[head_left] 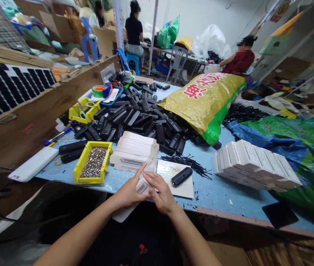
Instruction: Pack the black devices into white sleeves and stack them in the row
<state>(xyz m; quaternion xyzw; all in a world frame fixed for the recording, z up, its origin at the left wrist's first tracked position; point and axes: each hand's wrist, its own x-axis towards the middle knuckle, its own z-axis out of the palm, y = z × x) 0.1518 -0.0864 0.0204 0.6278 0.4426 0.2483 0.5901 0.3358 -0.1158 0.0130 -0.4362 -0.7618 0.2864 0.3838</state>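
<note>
My left hand (pixel 130 190) and my right hand (pixel 161 194) meet at the near edge of the blue table (pixel 215 192). Together they hold a flat white carton blank (pixel 142 187) with a barcode label. The left hand's fingers are stretched along it; the right hand's fingers curl over its top. Just behind them lies a stack of flat white cartons (pixel 135 151). A single black remote-like part (pixel 181 176) rests on a white sheet (pixel 177 181) to the right of my hands.
A yellow tray of small metal pieces (pixel 93 162) sits left of my hands. Behind is a big heap of black parts (pixel 137 120) spilling from a yellow-green sack (pixel 204 99). Folded white boxes (pixel 253 164) lie at right. Other people sit at the back.
</note>
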